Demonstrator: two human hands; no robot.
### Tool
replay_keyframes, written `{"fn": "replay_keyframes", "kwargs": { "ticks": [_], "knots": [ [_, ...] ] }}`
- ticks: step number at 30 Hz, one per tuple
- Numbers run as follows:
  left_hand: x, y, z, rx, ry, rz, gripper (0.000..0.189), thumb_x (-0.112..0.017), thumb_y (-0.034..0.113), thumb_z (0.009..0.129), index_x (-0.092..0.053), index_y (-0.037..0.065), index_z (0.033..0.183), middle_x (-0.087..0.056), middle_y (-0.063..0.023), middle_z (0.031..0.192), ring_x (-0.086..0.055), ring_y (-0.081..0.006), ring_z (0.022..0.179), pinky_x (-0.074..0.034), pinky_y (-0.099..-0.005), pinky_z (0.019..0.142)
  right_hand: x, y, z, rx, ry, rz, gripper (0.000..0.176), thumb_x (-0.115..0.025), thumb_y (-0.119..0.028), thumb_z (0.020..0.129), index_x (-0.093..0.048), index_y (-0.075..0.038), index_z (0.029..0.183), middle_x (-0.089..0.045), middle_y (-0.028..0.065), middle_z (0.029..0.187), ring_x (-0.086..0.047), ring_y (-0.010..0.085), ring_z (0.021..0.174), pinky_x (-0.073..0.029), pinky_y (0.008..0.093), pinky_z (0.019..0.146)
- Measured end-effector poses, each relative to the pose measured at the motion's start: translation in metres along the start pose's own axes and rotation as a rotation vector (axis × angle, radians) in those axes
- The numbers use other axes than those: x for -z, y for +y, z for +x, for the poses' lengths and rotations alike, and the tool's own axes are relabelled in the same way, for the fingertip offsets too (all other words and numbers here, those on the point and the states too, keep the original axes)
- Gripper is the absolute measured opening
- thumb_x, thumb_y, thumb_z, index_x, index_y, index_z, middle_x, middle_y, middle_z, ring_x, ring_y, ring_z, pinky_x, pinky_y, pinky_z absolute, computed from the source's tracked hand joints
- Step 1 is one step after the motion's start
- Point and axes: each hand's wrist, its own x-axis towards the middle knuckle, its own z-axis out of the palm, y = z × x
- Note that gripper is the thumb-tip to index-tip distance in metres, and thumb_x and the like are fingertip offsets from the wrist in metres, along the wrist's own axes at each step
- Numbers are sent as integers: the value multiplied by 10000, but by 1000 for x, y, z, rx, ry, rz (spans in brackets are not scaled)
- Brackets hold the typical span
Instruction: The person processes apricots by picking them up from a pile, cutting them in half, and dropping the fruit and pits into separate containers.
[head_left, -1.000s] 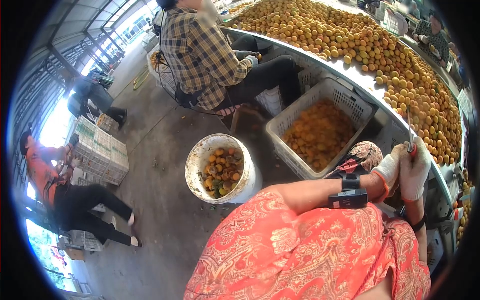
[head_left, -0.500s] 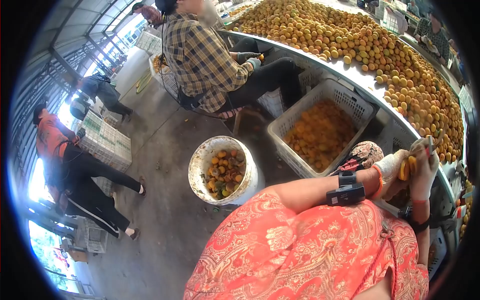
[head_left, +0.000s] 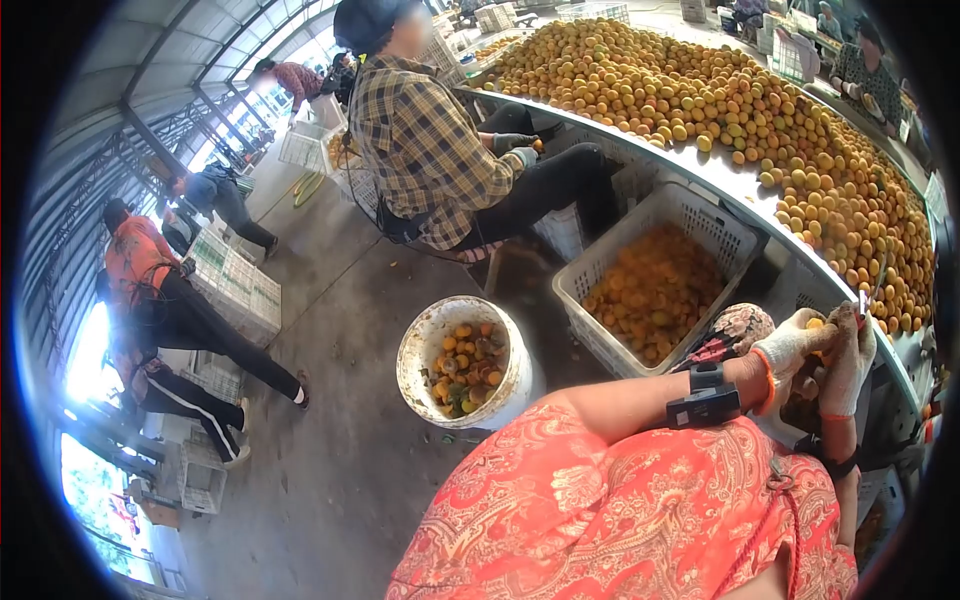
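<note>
My left hand [head_left: 790, 345], in a white glove with an orange cuff, is closed around an apricot [head_left: 815, 323]; only a bit of its orange flesh shows between the fingers. Right against it, my right hand [head_left: 848, 365], also gloved, is closed on what looks like a small knife [head_left: 863, 303], its thin metal blade pointing up past the fingers. Both hands meet above my lap, beside the table edge. Under the table, near my knee, a white crate [head_left: 575, 300] holds many orange apricot pieces.
A large heap of apricots [head_left: 700, 90] covers the metal-edged table [head_left: 745, 188]. A white bucket [head_left: 415, 350] with discarded-looking fruit stands left of my lap. A person in a plaid shirt [head_left: 430, 140] sits ahead; another person in orange [head_left: 140, 255] stands by stacked crates [head_left: 235, 285].
The opened apricot that showed between my hands is now mostly hidden by the left fingers. The view has shifted slightly. The people at left have changed posture.
</note>
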Motion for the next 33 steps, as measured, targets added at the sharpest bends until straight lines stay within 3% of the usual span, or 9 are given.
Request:
{"fn": "replay_keyframes", "kwargs": {
  "ticks": [4, 8, 11, 15, 18, 19, 23, 28, 33],
  "knots": [
    [0, 2, 0, -82, 24, 36, 337, -690, 301, 917, -503, 126, 1137, -582, -14, 902, -598, -141, 709, -456, -271, 438, -4, -6, -7, 194, -6, -290, 220, -547, -207, 1010, -583, 3, 1064, -573, 5, 911, -526, 72, 841, -452, 225, 753],
    [-6, 9, 1, -203, 113, 75, 305, -710, 233, 899, -525, 95, 1099, -604, -27, 833, -623, -152, 685, -487, -288, 433, -2, -22, -9, 134, -76, -434, 228, -546, -213, 1011, -573, 1, 1084, -568, 7, 906, -509, 66, 835, -452, 231, 745],
    [-3, 11, 8, -240, 157, 68, 238, -647, 248, 939, -531, 95, 1081, -602, -32, 817, -593, -160, 578, -452, -280, 398, -3, -21, -12, 171, -157, -405, 222, -555, -218, 1008, -567, -11, 1087, -567, 1, 905, -512, 74, 812, -454, 242, 723],
    [-7, 17, 1, -162, 151, 34, 192, -573, 254, 971, -536, 92, 1068, -594, -35, 811, -563, -168, 542, -429, -292, 400, -1, -26, -13, -28, -127, -196, 265, -578, -215, 994, -579, -12, 1164, -572, -4, 919, -510, 37, 735, -420, 189, 614],
    [2, 19, 6, -114, 147, 78, 216, -583, 269, 960, -537, 88, 1068, -591, -40, 818, -566, -170, 575, -434, -299, 436, 5, -33, -13, -141, -71, -111, 319, -609, -252, 976, -590, -44, 1217, -561, -53, 877, -441, -9, 627, -304, 150, 518],
    [7, 17, 8, -99, 137, 130, 231, -592, 282, 952, -540, 86, 1064, -590, -42, 824, -567, -169, 595, -434, -299, 456, 2, -23, -12, -73, 22, -33, 320, -601, -273, 979, -599, -60, 1217, -565, -64, 876, -433, -19, 618, -271, 141, 509],
    [5, 17, -5, -96, 80, 143, 249, -632, 301, 929, -568, 87, 1038, -578, -36, 816, -547, -156, 614, -410, -281, 473, 3, -34, -17, -53, 38, -101, 310, -582, -257, 989, -598, -45, 1214, -592, -37, 917, -503, 6, 692, -351, 150, 563],
    [-9, 23, -16, -39, -39, 314, 227, -670, 259, 918, -581, 79, 1023, -559, -11, 766, -501, -112, 585, -381, -263, 468, 12, -26, -19, 23, -141, -86, 315, -551, -209, 1006, -553, 1, 1241, -618, 30, 1047, -583, 90, 935, -458, 211, 779],
    [-14, 26, -22, -92, -120, 429, 250, -688, 249, 904, -582, 54, 1018, -577, -20, 770, -527, -106, 616, -418, -272, 505, 13, -34, -21, -94, -145, -8, 239, -569, -216, 1001, -576, -23, 1142, -600, 15, 963, -574, 81, 855, -462, 209, 733]
  ]
}}
